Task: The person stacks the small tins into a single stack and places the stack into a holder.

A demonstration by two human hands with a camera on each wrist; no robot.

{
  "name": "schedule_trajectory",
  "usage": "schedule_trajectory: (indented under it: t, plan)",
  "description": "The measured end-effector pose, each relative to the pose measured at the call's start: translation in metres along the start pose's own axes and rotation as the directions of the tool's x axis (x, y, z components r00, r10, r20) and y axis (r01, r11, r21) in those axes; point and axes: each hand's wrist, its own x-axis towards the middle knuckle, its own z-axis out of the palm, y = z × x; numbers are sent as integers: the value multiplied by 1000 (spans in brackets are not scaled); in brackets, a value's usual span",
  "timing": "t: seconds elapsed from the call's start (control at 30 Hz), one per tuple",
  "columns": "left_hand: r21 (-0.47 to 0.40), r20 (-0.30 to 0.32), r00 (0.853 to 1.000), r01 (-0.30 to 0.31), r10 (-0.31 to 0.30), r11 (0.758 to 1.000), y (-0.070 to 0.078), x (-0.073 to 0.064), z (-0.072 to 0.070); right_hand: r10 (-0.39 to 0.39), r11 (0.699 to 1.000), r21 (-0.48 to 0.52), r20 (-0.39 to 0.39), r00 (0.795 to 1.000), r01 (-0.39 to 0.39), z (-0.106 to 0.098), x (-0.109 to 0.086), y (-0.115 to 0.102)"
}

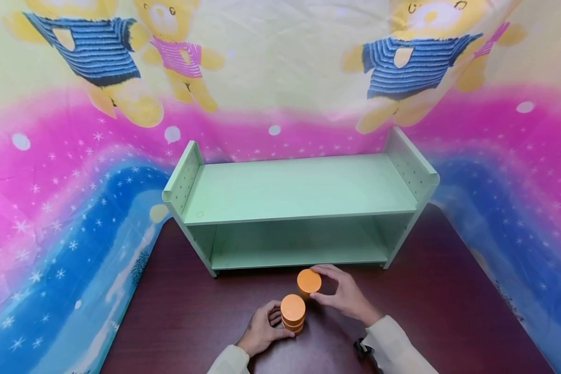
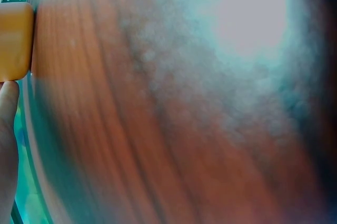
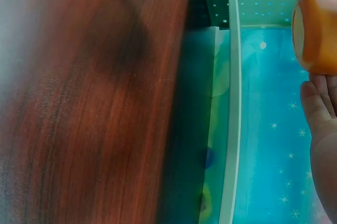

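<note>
In the head view a stack of orange round jars (image 1: 293, 308) stands on the table near its front. My left hand (image 1: 259, 329) grips the stack from the left, thumb at the near side and fingers at the far side. One thumb or finger meets an orange jar (image 2: 13, 42) at the edge of the left wrist view. My right hand (image 1: 348, 297) pinches a single orange jar (image 1: 309, 281) between thumb and fingers, just beyond and right of the stack. In the right wrist view this held jar (image 3: 318, 34) is raised off the table, pale underside showing.
A pale green two-tier shelf (image 1: 299, 187) stands on the dark wood table (image 1: 439, 291) right behind the hands. A cloth printed with bears and snowflakes (image 1: 271, 78) hangs round the back and sides. A dark wrist strap (image 1: 362, 347) shows by the right sleeve.
</note>
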Motion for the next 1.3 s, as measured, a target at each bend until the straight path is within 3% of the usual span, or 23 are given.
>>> schedule_trajectory:
  t: [0.73,1.07,1.3]
  plan:
    - [-28,8,1000,25,-24,999,0,1,-1,-13,999,34,11,1000,12,-4,1,-12]
    - [-4,1,1000,17,-17,1000,-1,0,0,-52,997,67,35,998,49,-13,5,-53]
    - [-4,5,1000,-10,10,1000,-1,0,0,-70,986,156,51,996,61,0,-2,-21]
